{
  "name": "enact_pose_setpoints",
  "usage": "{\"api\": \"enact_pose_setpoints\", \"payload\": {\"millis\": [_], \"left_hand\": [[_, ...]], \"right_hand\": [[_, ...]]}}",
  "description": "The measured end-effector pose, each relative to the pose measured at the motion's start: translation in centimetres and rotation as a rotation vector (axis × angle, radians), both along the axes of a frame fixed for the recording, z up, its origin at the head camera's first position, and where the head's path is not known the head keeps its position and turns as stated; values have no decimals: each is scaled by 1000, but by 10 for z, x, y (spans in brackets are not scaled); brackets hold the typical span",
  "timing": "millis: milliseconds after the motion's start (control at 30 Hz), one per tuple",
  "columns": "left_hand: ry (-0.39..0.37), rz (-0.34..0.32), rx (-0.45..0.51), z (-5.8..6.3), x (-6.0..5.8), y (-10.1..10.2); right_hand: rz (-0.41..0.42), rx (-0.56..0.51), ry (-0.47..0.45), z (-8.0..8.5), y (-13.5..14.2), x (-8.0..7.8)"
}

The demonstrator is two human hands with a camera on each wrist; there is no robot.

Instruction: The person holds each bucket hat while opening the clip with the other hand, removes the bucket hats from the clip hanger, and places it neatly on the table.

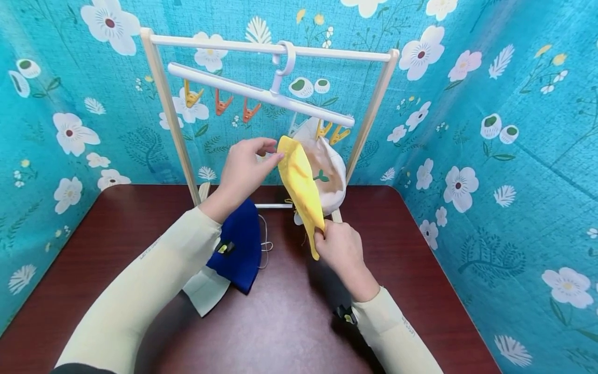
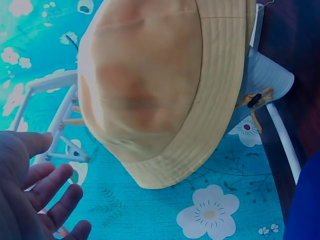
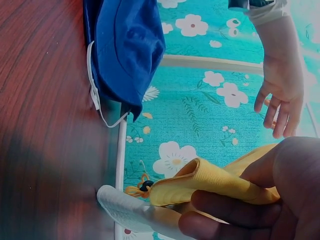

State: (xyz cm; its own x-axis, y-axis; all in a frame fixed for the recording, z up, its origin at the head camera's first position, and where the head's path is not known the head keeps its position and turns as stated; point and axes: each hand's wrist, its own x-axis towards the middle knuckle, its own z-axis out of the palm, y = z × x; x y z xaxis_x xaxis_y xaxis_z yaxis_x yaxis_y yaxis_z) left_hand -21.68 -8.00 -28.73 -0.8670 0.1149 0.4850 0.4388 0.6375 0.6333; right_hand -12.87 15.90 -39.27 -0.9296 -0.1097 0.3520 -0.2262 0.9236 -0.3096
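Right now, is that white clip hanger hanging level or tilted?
Tilted: the white clip hanger slopes down toward the right in the head view, diverging from the rack's top rail.

That yellow cloth hat (image 1: 301, 179) (soft, rows of stitching round its brim) is held aslant in midair above the dark red table (image 1: 280, 332).

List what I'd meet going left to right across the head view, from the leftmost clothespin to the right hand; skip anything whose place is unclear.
Leftmost yellow clothespin, left hand, yellow bucket hat, right hand.
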Motion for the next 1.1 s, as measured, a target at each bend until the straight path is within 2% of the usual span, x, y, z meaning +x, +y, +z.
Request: {"api": "enact_pose_setpoints", "payload": {"millis": [367,567,800,1100], "left_hand": [[78,-20,-12,-6,26,-18],[74,-40,-12,-16,38,-26],[53,-35,-77,-24,48,-37],[76,-21,-115,-41,69,-54]], "right_hand": [[-1,-2,17,1,-4,-1],[8,-2,-2,1,-4,-2],[-4,-2,41,9,0,-7],[10,-19,6,1,-7,-7]]}}
